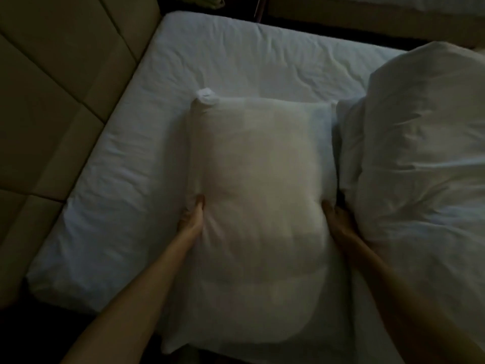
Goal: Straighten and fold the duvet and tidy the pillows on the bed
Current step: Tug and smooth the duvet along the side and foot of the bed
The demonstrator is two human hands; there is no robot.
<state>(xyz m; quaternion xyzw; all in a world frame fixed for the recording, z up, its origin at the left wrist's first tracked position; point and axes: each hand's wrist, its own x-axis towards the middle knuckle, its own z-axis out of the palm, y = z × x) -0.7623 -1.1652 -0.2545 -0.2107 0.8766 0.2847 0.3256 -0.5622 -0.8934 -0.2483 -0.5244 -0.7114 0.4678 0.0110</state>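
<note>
We find no readable text, label, brand, number or sign anywhere in this dim view.

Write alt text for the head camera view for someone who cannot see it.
Two bare hands, left hand and right hand, press the sides of a white pillow on a bed's wrinkled sheet. A bunched white duvet lies at right, a padded headboard at left; the room is dim.
</note>
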